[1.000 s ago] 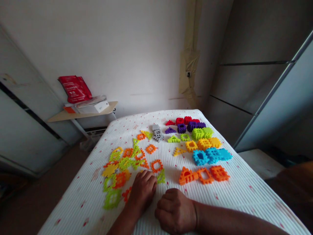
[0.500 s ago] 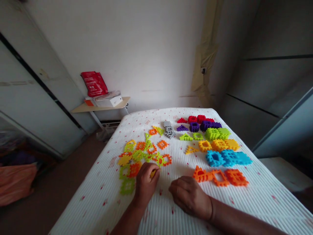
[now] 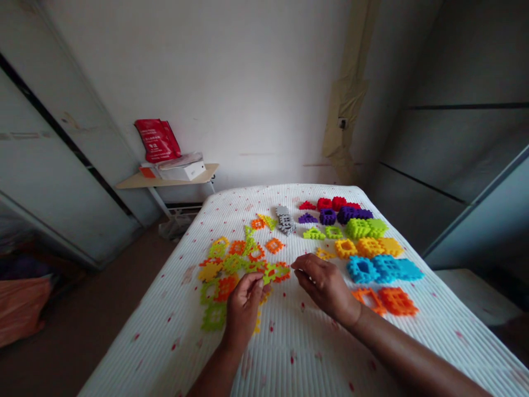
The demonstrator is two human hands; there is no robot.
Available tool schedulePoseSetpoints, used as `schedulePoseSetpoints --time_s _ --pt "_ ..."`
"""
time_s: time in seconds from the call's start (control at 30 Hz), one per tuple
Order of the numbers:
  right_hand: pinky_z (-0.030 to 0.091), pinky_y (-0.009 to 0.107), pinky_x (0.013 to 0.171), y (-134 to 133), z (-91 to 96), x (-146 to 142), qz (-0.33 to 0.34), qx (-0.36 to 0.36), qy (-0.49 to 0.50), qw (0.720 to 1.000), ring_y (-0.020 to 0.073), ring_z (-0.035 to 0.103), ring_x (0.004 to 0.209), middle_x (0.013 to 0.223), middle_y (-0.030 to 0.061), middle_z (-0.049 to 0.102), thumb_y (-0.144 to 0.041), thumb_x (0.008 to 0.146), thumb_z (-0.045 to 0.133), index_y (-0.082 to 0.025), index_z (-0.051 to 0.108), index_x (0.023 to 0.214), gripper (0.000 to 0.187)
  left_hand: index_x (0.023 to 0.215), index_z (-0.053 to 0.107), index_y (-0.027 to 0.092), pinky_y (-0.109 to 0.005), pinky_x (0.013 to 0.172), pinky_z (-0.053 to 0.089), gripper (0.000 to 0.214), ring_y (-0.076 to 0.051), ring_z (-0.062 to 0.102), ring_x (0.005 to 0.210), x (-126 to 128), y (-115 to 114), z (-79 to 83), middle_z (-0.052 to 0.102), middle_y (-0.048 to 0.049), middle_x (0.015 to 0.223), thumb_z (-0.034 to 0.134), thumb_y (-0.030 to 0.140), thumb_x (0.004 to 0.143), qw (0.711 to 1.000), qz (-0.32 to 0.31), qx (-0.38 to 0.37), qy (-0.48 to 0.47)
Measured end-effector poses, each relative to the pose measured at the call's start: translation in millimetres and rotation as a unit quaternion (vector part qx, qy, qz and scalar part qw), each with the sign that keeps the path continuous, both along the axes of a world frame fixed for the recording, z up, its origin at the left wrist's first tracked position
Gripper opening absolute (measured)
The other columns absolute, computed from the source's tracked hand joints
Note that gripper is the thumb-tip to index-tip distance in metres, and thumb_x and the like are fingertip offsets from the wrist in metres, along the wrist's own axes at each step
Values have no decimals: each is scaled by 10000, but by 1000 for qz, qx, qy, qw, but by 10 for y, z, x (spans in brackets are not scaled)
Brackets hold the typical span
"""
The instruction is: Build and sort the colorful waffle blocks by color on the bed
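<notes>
Red bag (image 3: 157,140), print unreadable; left hand (image 3: 243,314) pinches lime tile (image 3: 273,272), right hand (image 3: 326,284), fingers together, beside it.

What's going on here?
One person is working at a bed with bare hands. Their left hand and right hand are both right by some linked lime-and-orange plastic building pieces, though I can't tell if either is gripping them. More loose flat pieces lie jumbled nearby on the white ribbed bedcover. Further right, chunkier blocks sit in groups by colour.
</notes>
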State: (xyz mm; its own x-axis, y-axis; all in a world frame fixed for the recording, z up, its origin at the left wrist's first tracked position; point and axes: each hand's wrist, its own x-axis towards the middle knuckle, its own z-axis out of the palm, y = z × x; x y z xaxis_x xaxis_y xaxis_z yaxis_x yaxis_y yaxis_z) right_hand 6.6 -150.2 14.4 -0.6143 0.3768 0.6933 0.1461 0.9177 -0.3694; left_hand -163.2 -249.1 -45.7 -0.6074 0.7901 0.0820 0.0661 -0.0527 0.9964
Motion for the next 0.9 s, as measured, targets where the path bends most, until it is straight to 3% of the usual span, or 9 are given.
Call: schedulePoseSetpoints --time_s 0.17,0.3,0.57,0.67,0.73,0.8,0.9 --pt "525 266 696 -1 -73 -16 7 62 -55 997 162 626 847 952 101 653 -136 904 428 -159 579 1008 184 889 590 142 -225 546 460 327 -135 593 579 24 9 24 651 -31 640 605 434 743 999 -33 -9 -41" --pt "510 264 639 -25 -74 -43 -10 110 -107 988 170 620 782 894 107 654 -147 915 416 -134 595 947 182 891 583 135 -228 546 448 334 -127 571 563 46 5 28 653 -39 631 604 434 744 998 -51 -14 -46" --pt "442 233 589 -51 -9 11 -12 84 -185 979 140 555 653 732 51 611 -113 900 390 -142 603 822 229 963 588 132 -239 581 456 398 -146 596 636 64 -8 35 647 -41 681 608 465 747 995 -77 -31 -52" --pt "445 230 646 200 80 126 -48 38 -170 984 140 588 709 781 49 643 -125 852 481 -150 629 877 153 1072 564 137 -239 602 465 466 -134 580 639 38 -13 71 659 -42 730 593 481 760 997 -58 -24 -47" --pt "444 237 684 481 166 207 -115 2 -170 979 147 605 746 834 52 669 -149 811 546 -160 644 906 137 1072 566 141 -234 599 467 466 -127 568 632 16 -10 92 656 -38 731 588 489 762 998 -37 -21 -45" --pt "434 238 686 795 228 262 -192 -16 -203 960 149 610 742 854 55 681 -161 792 558 -167 654 898 144 1028 586 139 -229 594 468 452 -125 564 630 0 -2 98 647 -35 720 598 496 750 998 -22 -21 -46" --pt "416 230 680 1191 207 261 -247 -25 -275 929 154 622 758 876 60 695 -166 797 523 -171 661 918 184 970 606 135 -227 582 468 452 -128 566 626 -7 16 71 640 -36 704 629 506 714 998 -21 -20 -58"
